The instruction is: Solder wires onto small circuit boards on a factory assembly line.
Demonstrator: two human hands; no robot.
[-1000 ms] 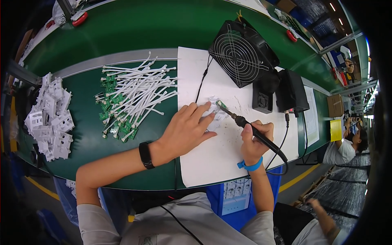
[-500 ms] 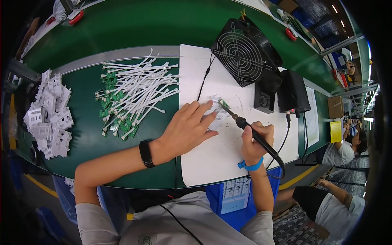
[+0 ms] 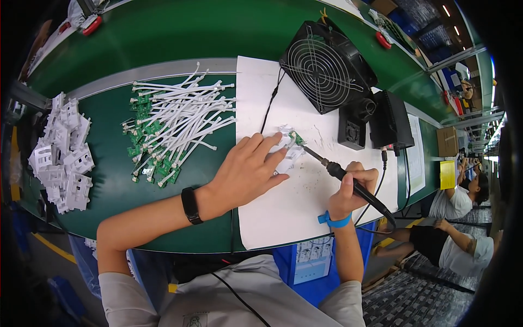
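- Your left hand [image 3: 248, 170] lies spread, fingertips on the white plastic part [image 3: 293, 159], midway between the surface's [image 3: 111, 188] near and far edges.
- Your right hand [image 3: 351, 192] pinches the soldering iron [image 3: 336, 170], tip at the small green board [image 3: 295, 137].
- Near the far edge: cabled boards [image 3: 147, 126], black fan [image 3: 321, 73].
- Along the left edge: white brackets [image 3: 62, 155].

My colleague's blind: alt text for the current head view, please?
The right hand points a soldering iron at a green circuit board beside the left hand. At left lie white parts and boards with white cables; behind stands a fan.
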